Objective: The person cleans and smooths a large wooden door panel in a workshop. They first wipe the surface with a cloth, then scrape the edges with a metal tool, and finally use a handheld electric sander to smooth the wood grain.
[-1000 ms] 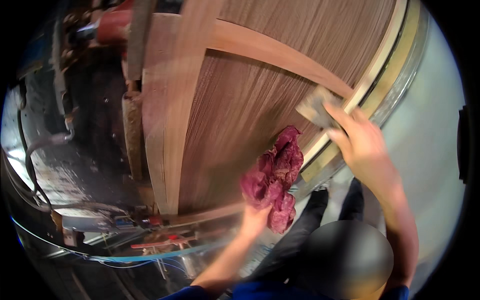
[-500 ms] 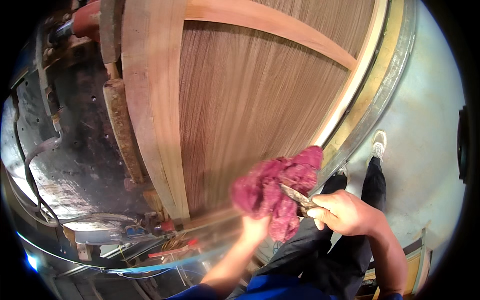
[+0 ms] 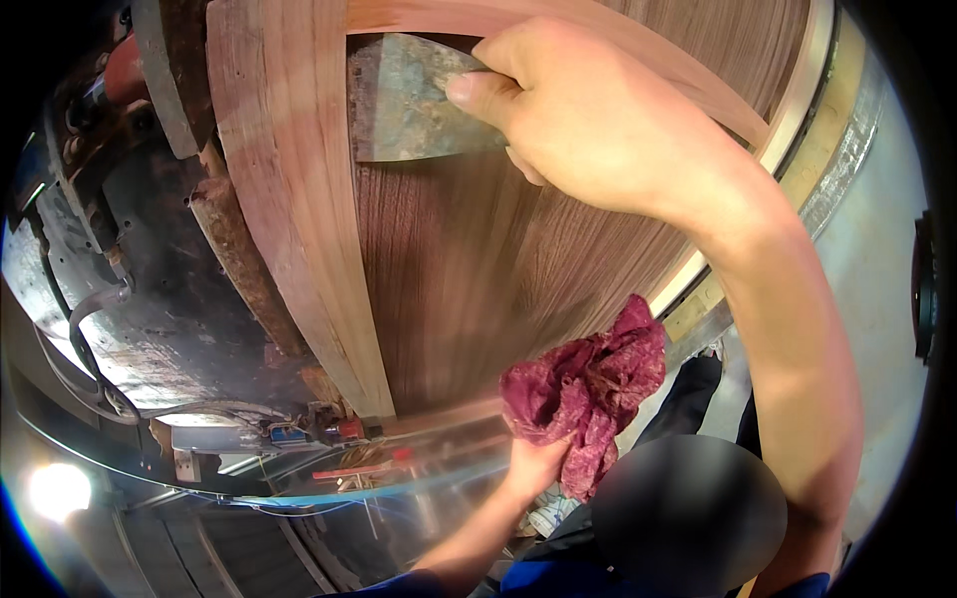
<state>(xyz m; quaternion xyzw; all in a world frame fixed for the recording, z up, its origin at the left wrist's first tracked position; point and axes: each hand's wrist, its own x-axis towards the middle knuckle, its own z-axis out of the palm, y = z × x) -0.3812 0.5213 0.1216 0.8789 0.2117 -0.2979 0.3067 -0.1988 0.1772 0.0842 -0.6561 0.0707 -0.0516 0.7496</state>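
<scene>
A wide-bladed metal scraper [image 3: 414, 105], stained and worn, is gripped in my right hand [image 3: 568, 110]. Its blade lies flat against the brown wood-grain panel [image 3: 478, 229], with its end at the corner where a long pale wooden rail [image 3: 299, 199] meets a cross rail [image 3: 638, 60]. My right fingers hide the scraper's handle. Lower down, my left hand [image 3: 543, 463] holds a crumpled dark red rag [image 3: 588, 384] near the panel's near end. The rag covers most of the left fingers.
Left of the panel stands a dark metal machine plate [image 3: 169, 289] with hoses [image 3: 85, 339] and a rusty bar [image 3: 244, 264]. A metal edge strip [image 3: 847, 169] bounds the right side, with grey floor [image 3: 877, 289] beyond. A bright lamp [image 3: 60, 491] shines at lower left.
My right hand has moved the scraper away from the rag, up and left to the panel's far corner. The left hand still holds the rag, shifted slightly right.
</scene>
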